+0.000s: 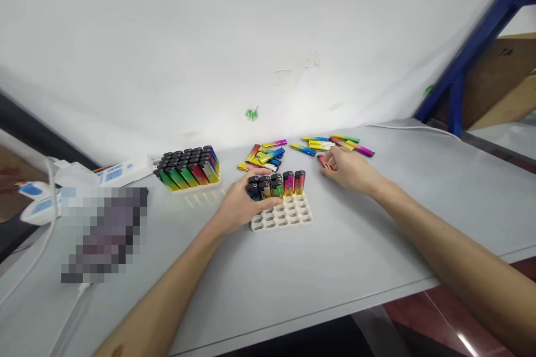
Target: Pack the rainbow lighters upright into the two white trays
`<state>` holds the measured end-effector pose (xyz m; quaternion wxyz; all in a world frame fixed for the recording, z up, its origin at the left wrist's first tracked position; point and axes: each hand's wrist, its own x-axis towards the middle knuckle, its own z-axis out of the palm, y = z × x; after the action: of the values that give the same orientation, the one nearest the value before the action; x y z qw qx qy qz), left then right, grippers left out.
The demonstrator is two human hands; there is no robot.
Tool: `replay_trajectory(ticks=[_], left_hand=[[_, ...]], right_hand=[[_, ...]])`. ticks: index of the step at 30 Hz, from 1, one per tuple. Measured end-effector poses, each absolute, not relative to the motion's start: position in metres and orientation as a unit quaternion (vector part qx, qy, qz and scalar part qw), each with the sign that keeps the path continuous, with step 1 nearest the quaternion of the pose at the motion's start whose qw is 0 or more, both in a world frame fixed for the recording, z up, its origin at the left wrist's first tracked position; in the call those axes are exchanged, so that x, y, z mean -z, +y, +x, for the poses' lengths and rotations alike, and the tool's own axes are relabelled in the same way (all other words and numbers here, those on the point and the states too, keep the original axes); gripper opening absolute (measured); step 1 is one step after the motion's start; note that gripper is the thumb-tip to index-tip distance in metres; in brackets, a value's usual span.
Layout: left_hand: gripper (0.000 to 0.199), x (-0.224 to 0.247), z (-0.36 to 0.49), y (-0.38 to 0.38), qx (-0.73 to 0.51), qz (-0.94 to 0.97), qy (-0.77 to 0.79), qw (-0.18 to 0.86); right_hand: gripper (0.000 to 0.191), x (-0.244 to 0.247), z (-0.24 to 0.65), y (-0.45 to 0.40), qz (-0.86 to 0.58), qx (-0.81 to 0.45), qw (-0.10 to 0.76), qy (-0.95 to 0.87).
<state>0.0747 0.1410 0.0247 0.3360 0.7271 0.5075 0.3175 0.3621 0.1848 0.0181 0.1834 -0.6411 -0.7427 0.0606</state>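
A white tray with rows of oval holes (288, 216) lies on the table, with several metallic lighters (277, 187) upright in its back rows. My left hand (238, 201) is wrapped round the left end of these lighters, thumb in front and fingers behind. A pink-and-gold lighter (288, 183) and a red one (299, 183) stand just right of that hand. Farther right, my right hand (345, 167) pinches a red lighter (324, 162) close to the table top. Its fingers hide part of that lighter.
Loose shiny lighters lie in a left pile (268, 156) and a right pile (322, 144) near the wall. A second tray full of upright lighters (190, 170) stands at left. Beyond it are a power strip (121, 172), a pixelated device (106, 234) and white cables.
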Motion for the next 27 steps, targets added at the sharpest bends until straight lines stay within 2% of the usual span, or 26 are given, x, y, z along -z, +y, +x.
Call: replay_trajectory(ticks=[3, 6, 8, 13, 17, 21, 24, 27], left_hand=[[0.053, -0.025, 0.076, 0.141, -0.315, 0.727, 0.517, 0.324], [0.052, -0.025, 0.076, 0.142, -0.305, 0.725, 0.529, 0.318], [0.052, -0.025, 0.076, 0.142, -0.299, 0.726, 0.539, 0.306], [0.043, -0.023, 0.075, 0.142, -0.288, 0.726, 0.542, 0.310], [0.039, -0.023, 0.075, 0.142, -0.290, 0.728, 0.547, 0.296], [0.040, -0.025, 0.076, 0.141, -0.290, 0.727, 0.549, 0.294], [0.042, -0.026, 0.076, 0.140, -0.293, 0.726, 0.541, 0.305], [0.042, -0.027, 0.076, 0.140, -0.292, 0.723, 0.541, 0.316]], right_hand=[[0.031, -0.019, 0.363, 0.185, -0.653, -0.079, 0.187, -0.729], [0.015, -0.022, 0.363, 0.184, -0.658, -0.085, 0.150, -0.733], [0.012, -0.023, 0.361, 0.184, -0.646, -0.088, 0.143, -0.744], [0.030, -0.022, 0.352, 0.180, -0.643, -0.129, 0.206, -0.726], [0.021, -0.027, 0.346, 0.177, -0.636, -0.149, 0.250, -0.715], [0.033, -0.028, 0.343, 0.176, -0.585, -0.203, 0.318, -0.718], [0.028, -0.027, 0.341, 0.176, -0.574, -0.245, 0.342, -0.703], [0.029, -0.028, 0.339, 0.175, -0.581, -0.181, 0.358, -0.709]])
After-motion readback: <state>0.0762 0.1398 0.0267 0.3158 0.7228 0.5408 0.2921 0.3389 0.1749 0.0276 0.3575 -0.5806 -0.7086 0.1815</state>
